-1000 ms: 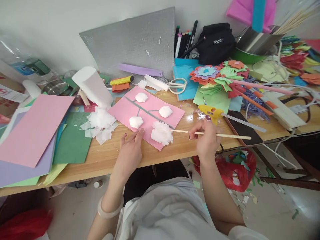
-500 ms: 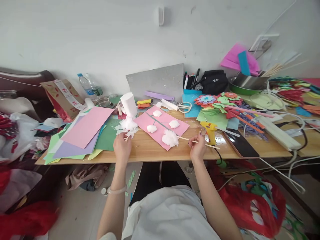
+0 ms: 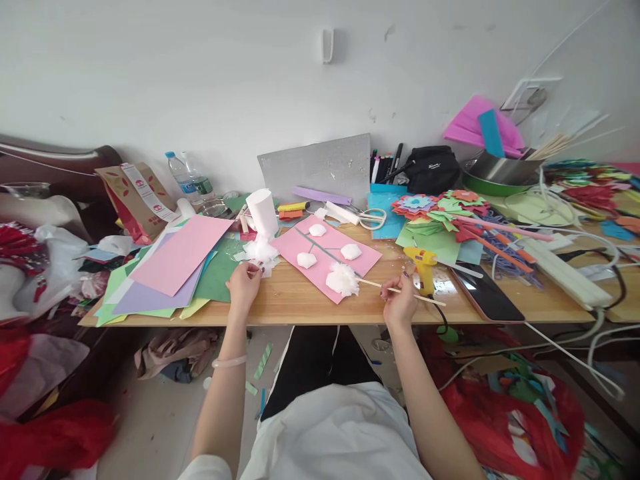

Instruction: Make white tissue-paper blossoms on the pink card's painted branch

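Note:
My right hand (image 3: 400, 301) is closed around a thin wooden stick (image 3: 371, 283). On the stick's left end is a fluffy white tissue-paper ball (image 3: 342, 279), lying over the lower corner of a pink sheet (image 3: 327, 270). That sheet has grey-green lines like a branch and several flat white tissue puffs (image 3: 351, 252) on it. At the table's front left, my left hand (image 3: 244, 285) pinches with thumb and fingers at the edge of a loose pile of white tissue pieces (image 3: 260, 249), apparently on one piece. A white roll (image 3: 262, 212) stands just behind the pile.
A yellow glue gun (image 3: 424, 267) and a phone (image 3: 487, 293) lie right of my right hand. Coloured paper sheets (image 3: 183, 257) spread at left. Scissors (image 3: 373, 219) and paper flowers (image 3: 417, 205) are farther back. A white power strip (image 3: 565, 270) with cables lies at right.
The view has shifted slightly, so the table appears a little farther right and lower. My left hand has drawn slightly left against the tissue pile. My right hand keeps the stick.

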Motion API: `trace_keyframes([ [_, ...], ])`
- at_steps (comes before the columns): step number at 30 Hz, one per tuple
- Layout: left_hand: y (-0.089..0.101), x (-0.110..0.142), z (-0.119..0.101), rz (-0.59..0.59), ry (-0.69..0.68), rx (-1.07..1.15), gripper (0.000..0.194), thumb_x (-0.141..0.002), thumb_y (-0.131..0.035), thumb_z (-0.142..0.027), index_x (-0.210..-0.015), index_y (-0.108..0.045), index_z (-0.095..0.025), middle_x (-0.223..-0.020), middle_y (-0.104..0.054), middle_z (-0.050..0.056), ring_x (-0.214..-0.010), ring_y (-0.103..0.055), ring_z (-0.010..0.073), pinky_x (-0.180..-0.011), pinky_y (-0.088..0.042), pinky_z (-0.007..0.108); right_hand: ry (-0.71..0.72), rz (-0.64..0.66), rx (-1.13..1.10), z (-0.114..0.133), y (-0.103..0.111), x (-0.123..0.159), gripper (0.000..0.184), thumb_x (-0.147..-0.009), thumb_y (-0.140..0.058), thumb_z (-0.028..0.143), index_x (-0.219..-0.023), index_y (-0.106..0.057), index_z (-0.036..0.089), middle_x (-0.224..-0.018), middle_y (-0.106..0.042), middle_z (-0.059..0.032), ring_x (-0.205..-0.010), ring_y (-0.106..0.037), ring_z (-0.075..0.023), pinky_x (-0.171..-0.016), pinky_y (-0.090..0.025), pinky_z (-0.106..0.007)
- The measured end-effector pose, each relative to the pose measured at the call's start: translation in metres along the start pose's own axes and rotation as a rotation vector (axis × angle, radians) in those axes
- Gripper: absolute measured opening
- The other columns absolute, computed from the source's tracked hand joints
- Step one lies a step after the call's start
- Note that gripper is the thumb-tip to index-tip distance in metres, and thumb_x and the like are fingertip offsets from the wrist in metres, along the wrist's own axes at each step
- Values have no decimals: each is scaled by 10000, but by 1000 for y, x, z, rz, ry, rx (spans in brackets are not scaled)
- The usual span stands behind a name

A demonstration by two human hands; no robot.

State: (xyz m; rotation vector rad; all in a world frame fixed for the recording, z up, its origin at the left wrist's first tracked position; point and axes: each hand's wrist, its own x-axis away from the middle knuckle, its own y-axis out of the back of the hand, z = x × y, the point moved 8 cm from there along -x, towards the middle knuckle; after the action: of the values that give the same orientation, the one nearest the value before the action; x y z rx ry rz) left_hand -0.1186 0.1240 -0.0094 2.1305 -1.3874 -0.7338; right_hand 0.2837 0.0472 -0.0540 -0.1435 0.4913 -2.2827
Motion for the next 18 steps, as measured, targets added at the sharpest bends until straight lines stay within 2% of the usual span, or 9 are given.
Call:
trace_keyframes([
  [4,10,10,-2,-69,-20,246,196,-774,-640,-379,-769,-540,-211,-1026,-718,100,-1045,-660,256,-954,-482,409,64,-20,9,9,4,8,570,-837,-485,623,-429,-482,225,-363,-422,28,-383,-416,-99,-419,-303,-264],
  [7,7,26,-11,-26,-20,409,294,-754,-669,-468,-792,-536,-209,-956,-721,78,-953,-692,213,-886,-530,346,97,28,29,17,-2,22,572,-846,-517,611,-429,-540,220,-392,-465,10,-437,-479,-119,-466,-362,-279],
  [9,0,39,-21,42,-11,507,338,-710,-730,-479,-800,-558,-203,-835,-702,37,-843,-688,179,-810,-547,304,89,94,53,19,-9,33,549,-856,-553,586,-453,-590,214,-427,-513,-3,-469,-514,-134,-487,-388,-294],
  [11,-20,56,-31,235,58,751,365,-646,-835,-393,-840,-602,-191,-784,-678,3,-762,-661,136,-761,-541,256,62,219,92,17,-22,45,543,-900,-536,557,-490,-626,212,-456,-541,-6,-494,-535,-142,-513,-411,-304],
  [13,-35,73,-40,360,119,883,352,-656,-857,-357,-869,-637,-184,-768,-672,-8,-717,-641,107,-709,-526,214,26,333,123,15,-33,57,572,-943,-479,555,-516,-644,212,-485,-572,-12,-515,-554,-147,-540,-435,-311],
  [18,-65,102,-51,573,167,862,322,-719,-839,-310,-963,-673,-182,-813,-700,12,-774,-664,132,-756,-548,245,-75,400,88,9,-38,69,625,-973,-420,552,-491,-636,218,-450,-574,-26,-489,-553,-148,-511,-416,-313],
])
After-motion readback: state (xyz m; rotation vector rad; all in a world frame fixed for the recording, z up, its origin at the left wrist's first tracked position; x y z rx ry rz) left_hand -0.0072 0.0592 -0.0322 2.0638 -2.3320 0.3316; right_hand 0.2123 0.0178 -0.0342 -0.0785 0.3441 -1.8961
